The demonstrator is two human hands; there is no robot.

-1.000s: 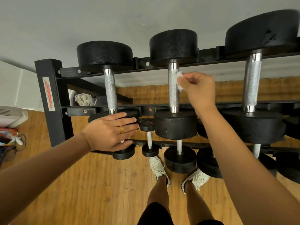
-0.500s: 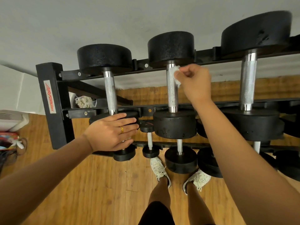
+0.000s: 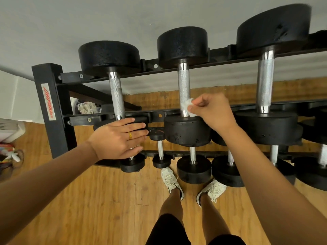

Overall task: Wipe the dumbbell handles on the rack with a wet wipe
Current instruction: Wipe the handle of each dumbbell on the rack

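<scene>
The black dumbbell rack [image 3: 53, 110] spans the view, its top tier carrying three dumbbells with knurled chrome handles. The right hand [image 3: 212, 112] has its fingers curled together, pinching a crumpled white wet wipe [image 3: 188, 107] between thumb and fingertips [image 3: 192, 108]; the wipe presses against the lower end of the middle dumbbell handle [image 3: 184, 89], just above the near weight head [image 3: 187, 130]. Above the fingers the handle runs bare up to the far head, open room along the shaft. To the right of that hand, well apart, stands the largest dumbbell's handle [image 3: 265, 80]. The left hand [image 3: 118, 138] lies flat, fingers extended and close together, palm down on the near head of the left dumbbell [image 3: 139, 123], gripping nothing; a gold ring [image 3: 130, 135] shows on one finger. Its handle [image 3: 116, 98] rises just beyond those fingertips. Below both hands a lower tier holds smaller dumbbells [image 3: 193, 167] close together, and white sneakers [image 3: 171, 181] stand on the wooden floor [image 3: 88, 200].
</scene>
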